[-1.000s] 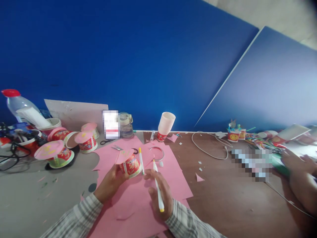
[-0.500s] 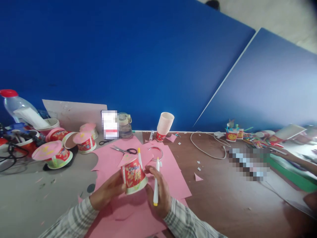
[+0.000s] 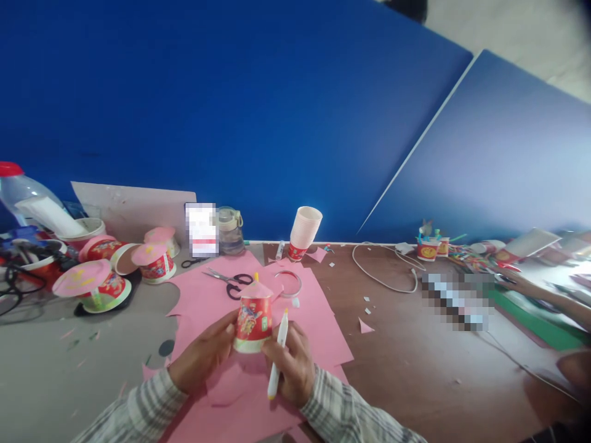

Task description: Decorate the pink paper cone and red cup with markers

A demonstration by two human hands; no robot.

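My left hand (image 3: 203, 357) is closed round the left side of an upside-down red printed paper cup (image 3: 253, 319), which wears a pink paper cone on top. A white marker (image 3: 277, 357) with yellow ends lies slanted in my right hand (image 3: 296, 366), whose fingers also touch the cup's right side near its pale rim. Both hands are above overlapping pink paper sheets (image 3: 323, 326). Just beyond the cup lie scissors (image 3: 228, 282) and a ring-shaped roll of tape (image 3: 299, 286). A yellow tip pokes up behind the cone; the rest is hidden.
Several cups with pink tops (image 3: 154, 263) stand at the left near a phone (image 3: 202, 231) and a bottle (image 3: 231, 231). A tilted stack of cups (image 3: 305, 229) is at the back. A white cable (image 3: 385, 289) and another person's arm (image 3: 540, 292) are to the right.
The cup has turned in my hands and stands more upright, its printed side facing differently. My right hand has shifted slightly and the marker leans more to the left at its lower end.
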